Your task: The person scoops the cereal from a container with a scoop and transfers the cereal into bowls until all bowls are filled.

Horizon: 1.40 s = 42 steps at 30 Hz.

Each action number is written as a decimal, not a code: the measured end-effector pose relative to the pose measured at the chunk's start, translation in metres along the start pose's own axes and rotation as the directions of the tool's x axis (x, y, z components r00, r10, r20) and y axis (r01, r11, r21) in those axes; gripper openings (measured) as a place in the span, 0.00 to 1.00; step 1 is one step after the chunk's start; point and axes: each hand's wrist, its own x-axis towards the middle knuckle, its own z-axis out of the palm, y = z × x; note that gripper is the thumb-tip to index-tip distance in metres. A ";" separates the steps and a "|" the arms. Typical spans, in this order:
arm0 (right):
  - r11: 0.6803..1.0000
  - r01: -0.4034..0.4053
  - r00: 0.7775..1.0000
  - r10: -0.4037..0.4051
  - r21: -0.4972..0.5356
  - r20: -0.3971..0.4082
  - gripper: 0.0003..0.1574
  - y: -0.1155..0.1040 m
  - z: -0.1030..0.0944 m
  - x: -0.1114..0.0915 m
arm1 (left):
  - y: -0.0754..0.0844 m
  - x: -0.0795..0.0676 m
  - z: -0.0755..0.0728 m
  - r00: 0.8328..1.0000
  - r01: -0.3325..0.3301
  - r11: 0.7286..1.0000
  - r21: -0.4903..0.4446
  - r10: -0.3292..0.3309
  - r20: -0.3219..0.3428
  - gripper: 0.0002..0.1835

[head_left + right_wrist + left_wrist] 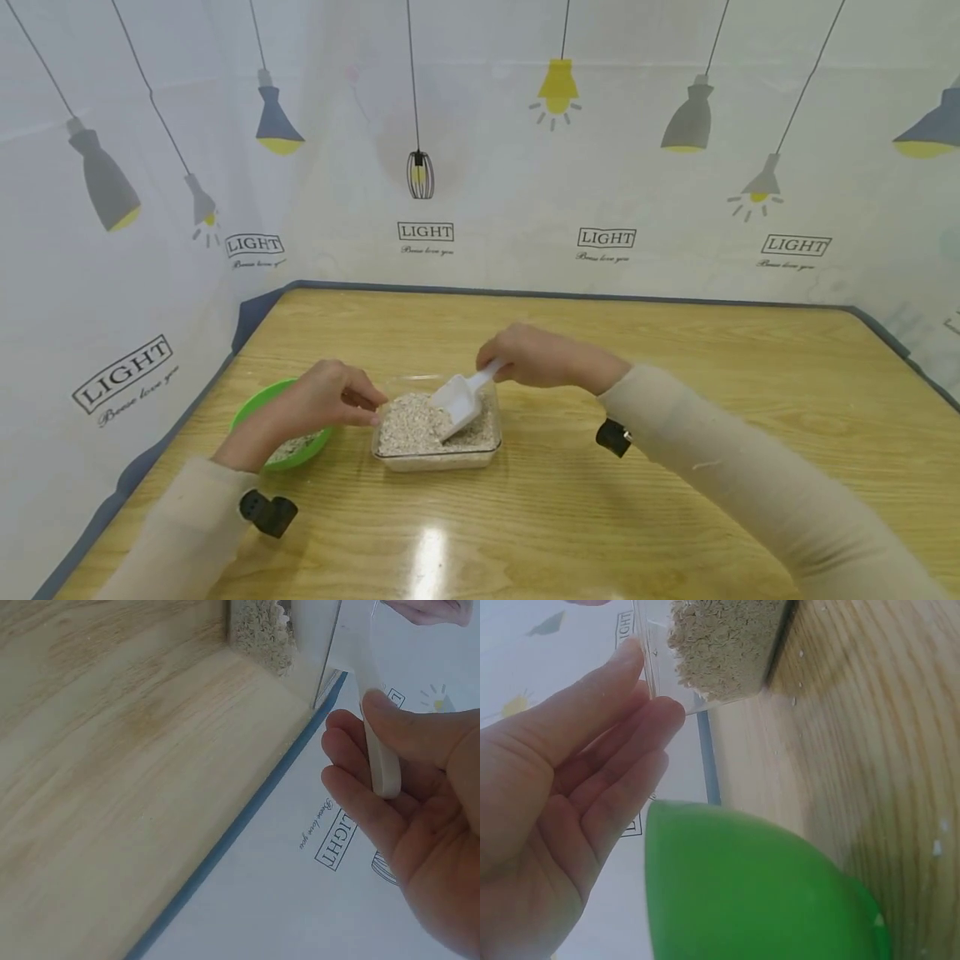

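Observation:
A clear rectangular container (475, 461) filled with pale flakes that look like oats (411, 423) stands on the table. My left hand (328, 398) holds its left edge between thumb and fingers. In the left wrist view, the fingertips (664, 716) lie against the clear wall near the rim. My right hand (534, 357) grips the handle of a white scoop (459, 402), whose tilted bowl rests down in the flakes. The right wrist view shows the thumb pressed along the scoop handle (384, 769) with the fingers curled behind it.
A green bowl (303, 454) with some flakes in it stands left of the container, partly hidden under my left forearm. A few loose flakes (937, 847) lie on the wooden table (675, 500). A printed curtain (510, 183) hangs around the table's back and sides.

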 end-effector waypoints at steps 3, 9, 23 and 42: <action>1.000 0.013 1.000 -0.012 0.009 -0.018 0.10 0.001 0.004 -0.001 | 0.000 0.000 0.000 1.000 -0.001 1.000 0.002 0.001 -0.001 0.14; 1.000 0.000 1.000 0.001 0.031 -0.031 0.09 0.002 0.010 -0.002 | 0.000 0.000 0.001 1.000 -0.008 1.000 0.007 0.008 -0.011 0.14; 0.997 -0.016 0.998 0.021 0.071 -0.067 0.10 0.001 0.020 -0.006 | 0.001 -0.001 0.002 1.000 -0.011 1.000 0.012 0.011 -0.025 0.13; 0.975 -0.030 0.984 0.067 0.221 -0.165 0.10 0.009 0.030 -0.027 | -0.002 -0.003 0.002 1.000 0.016 0.997 -0.069 -0.018 -0.021 0.16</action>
